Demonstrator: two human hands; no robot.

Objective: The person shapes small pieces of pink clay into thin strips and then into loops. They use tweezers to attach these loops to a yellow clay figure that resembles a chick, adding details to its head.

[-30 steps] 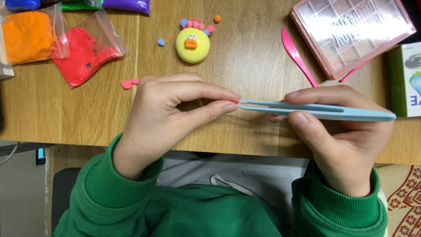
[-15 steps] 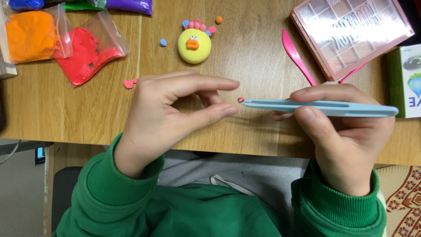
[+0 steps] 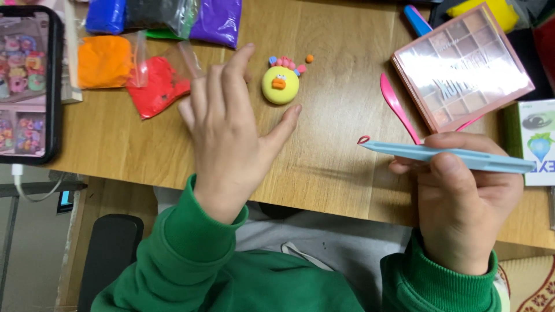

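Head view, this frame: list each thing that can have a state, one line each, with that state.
left hand: open, fingers spread, above the table, holding nothing
right hand: closed around the blue tool
blue tool: held level, small red clay loop on its tip
yellow clay figure: on the table, untouched
red clay bag: lying flat, closure unclear
pink case: lid shut
phone: screen lit
pink tool: lying on the table

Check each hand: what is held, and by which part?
The right hand pinches a light blue clay tool along its rear half, a red clay loop on its tip. The left hand is open, holding nothing.
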